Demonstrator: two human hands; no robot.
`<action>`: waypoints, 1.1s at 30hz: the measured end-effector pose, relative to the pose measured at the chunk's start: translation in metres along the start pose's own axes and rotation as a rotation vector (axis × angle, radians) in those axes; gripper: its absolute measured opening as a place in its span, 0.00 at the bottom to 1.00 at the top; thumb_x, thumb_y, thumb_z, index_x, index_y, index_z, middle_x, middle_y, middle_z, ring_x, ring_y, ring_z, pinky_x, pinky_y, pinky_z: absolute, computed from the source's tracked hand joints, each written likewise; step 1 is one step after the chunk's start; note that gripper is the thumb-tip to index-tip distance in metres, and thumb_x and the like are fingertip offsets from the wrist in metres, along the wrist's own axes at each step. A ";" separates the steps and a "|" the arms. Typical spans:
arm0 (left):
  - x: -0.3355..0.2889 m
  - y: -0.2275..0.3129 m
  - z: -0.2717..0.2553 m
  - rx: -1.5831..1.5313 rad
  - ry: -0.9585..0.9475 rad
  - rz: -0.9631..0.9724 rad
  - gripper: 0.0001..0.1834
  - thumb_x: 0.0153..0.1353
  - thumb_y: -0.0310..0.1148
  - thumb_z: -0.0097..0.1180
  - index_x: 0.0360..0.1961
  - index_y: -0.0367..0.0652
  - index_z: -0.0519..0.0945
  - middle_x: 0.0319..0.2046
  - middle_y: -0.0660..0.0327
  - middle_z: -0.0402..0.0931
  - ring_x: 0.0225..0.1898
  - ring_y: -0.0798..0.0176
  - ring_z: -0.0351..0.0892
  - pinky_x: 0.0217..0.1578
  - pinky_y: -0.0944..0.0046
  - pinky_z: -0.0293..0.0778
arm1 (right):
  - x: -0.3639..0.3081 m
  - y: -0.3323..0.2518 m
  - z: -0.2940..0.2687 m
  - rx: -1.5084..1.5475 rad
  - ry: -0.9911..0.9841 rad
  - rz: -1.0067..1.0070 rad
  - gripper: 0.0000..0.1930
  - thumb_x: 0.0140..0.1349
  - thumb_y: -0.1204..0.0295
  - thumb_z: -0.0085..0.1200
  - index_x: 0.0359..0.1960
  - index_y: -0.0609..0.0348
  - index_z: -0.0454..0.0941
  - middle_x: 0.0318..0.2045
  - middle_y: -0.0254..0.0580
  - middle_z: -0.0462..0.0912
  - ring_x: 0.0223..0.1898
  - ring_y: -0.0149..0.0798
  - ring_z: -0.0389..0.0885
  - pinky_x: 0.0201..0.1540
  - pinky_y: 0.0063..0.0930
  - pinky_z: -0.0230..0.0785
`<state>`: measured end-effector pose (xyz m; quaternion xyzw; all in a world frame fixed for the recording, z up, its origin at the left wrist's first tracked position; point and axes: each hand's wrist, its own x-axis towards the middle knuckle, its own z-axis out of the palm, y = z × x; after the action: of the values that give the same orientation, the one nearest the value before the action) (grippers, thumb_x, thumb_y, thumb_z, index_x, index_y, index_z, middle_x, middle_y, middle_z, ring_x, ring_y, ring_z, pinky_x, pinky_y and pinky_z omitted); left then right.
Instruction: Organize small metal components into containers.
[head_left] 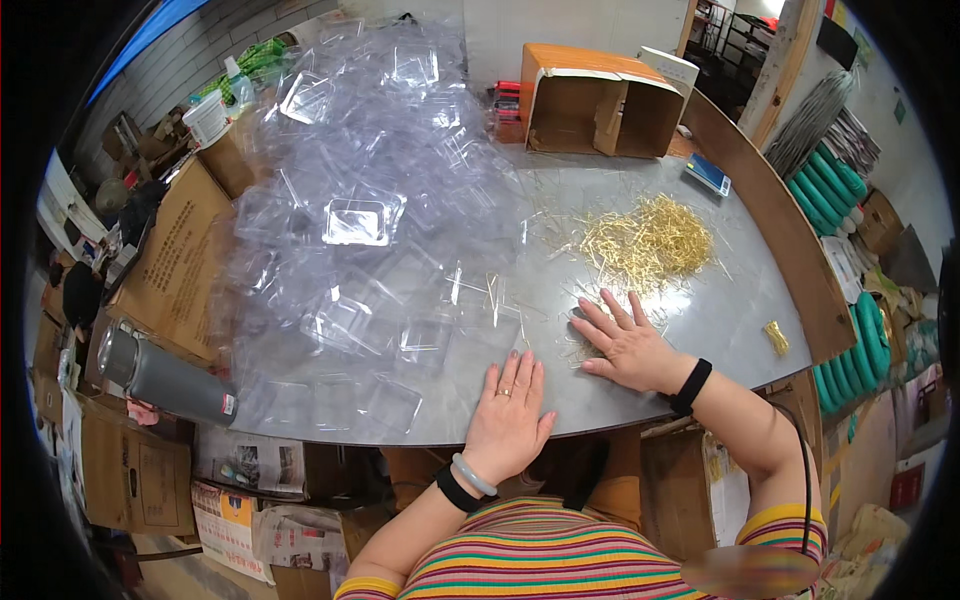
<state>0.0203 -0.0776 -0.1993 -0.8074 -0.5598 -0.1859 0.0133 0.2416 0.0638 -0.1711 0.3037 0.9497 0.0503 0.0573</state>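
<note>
My left hand (508, 415) lies palm down at the table's near edge, its fingers stretched out and nothing in it. Further right, my right hand (632, 345) rests on the grey tabletop (690, 360) with fingers spread, just short of a loose heap of thin gold strips (650, 240) that look like twist ties. Clear plastic box shells (357, 222) are piled over the left half of the table, the nearest ones left of my left hand. Beyond its fingertips lie a few single gold strips (493, 295). A small tied gold bundle (776, 338) sits near the right edge.
An orange-topped cardboard box (600, 105) lies on its side at the back. Near it is a small blue box (707, 175). A raised brown board (790, 210) borders the right side. A grey bottle (165, 378) and a cardboard sheet (180, 265) flank the left edge.
</note>
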 end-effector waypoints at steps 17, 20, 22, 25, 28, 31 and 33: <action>-0.008 -0.010 -0.002 -0.251 -0.042 0.103 0.36 0.64 0.33 0.49 0.69 0.27 0.54 0.68 0.41 0.59 0.70 0.44 0.57 0.71 0.45 0.48 | -0.015 -0.088 0.013 0.231 0.353 0.366 0.32 0.66 0.48 0.48 0.66 0.53 0.67 0.69 0.50 0.62 0.71 0.60 0.54 0.71 0.59 0.43; -0.007 -0.007 -0.004 -0.218 -0.043 0.087 0.37 0.63 0.31 0.49 0.70 0.26 0.52 0.68 0.40 0.58 0.70 0.44 0.57 0.71 0.46 0.47 | -0.009 -0.084 0.016 0.247 0.390 0.307 0.28 0.68 0.54 0.47 0.66 0.52 0.67 0.69 0.46 0.64 0.70 0.55 0.58 0.71 0.59 0.44; -0.008 -0.006 -0.002 -0.219 -0.032 0.081 0.37 0.63 0.31 0.49 0.69 0.26 0.52 0.68 0.40 0.57 0.70 0.44 0.56 0.71 0.46 0.48 | -0.009 -0.084 0.017 0.330 0.376 0.214 0.28 0.68 0.54 0.47 0.66 0.52 0.67 0.69 0.47 0.64 0.71 0.55 0.57 0.71 0.59 0.44; -0.009 -0.005 -0.001 -0.226 -0.006 0.051 0.37 0.63 0.31 0.50 0.69 0.25 0.52 0.68 0.39 0.56 0.71 0.44 0.56 0.71 0.46 0.48 | -0.012 -0.085 0.012 0.517 0.329 0.085 0.29 0.68 0.51 0.47 0.66 0.53 0.67 0.69 0.48 0.63 0.71 0.57 0.55 0.71 0.60 0.43; -0.007 -0.005 0.001 -0.224 0.018 0.023 0.37 0.63 0.31 0.50 0.69 0.25 0.52 0.69 0.39 0.55 0.71 0.44 0.56 0.71 0.46 0.48 | -0.011 -0.088 0.009 0.308 0.331 0.171 0.31 0.67 0.48 0.47 0.66 0.53 0.67 0.69 0.48 0.63 0.72 0.58 0.54 0.71 0.60 0.42; -0.010 -0.003 0.000 -0.209 0.001 0.016 0.38 0.63 0.31 0.51 0.69 0.25 0.52 0.68 0.39 0.55 0.71 0.44 0.56 0.71 0.46 0.49 | -0.009 -0.086 0.018 0.244 0.346 0.319 0.33 0.66 0.46 0.47 0.66 0.52 0.67 0.69 0.49 0.62 0.72 0.59 0.53 0.71 0.61 0.42; -0.007 -0.002 -0.003 -0.185 -0.003 0.009 0.38 0.63 0.31 0.51 0.69 0.25 0.51 0.68 0.39 0.55 0.71 0.43 0.56 0.71 0.46 0.49 | -0.009 -0.086 0.015 0.237 0.356 0.241 0.31 0.67 0.47 0.46 0.66 0.52 0.67 0.69 0.47 0.62 0.71 0.58 0.54 0.71 0.59 0.42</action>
<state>0.0154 -0.0832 -0.1996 -0.8079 -0.5367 -0.2356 -0.0616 0.2025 -0.0101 -0.1969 0.4056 0.9011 -0.0022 -0.1534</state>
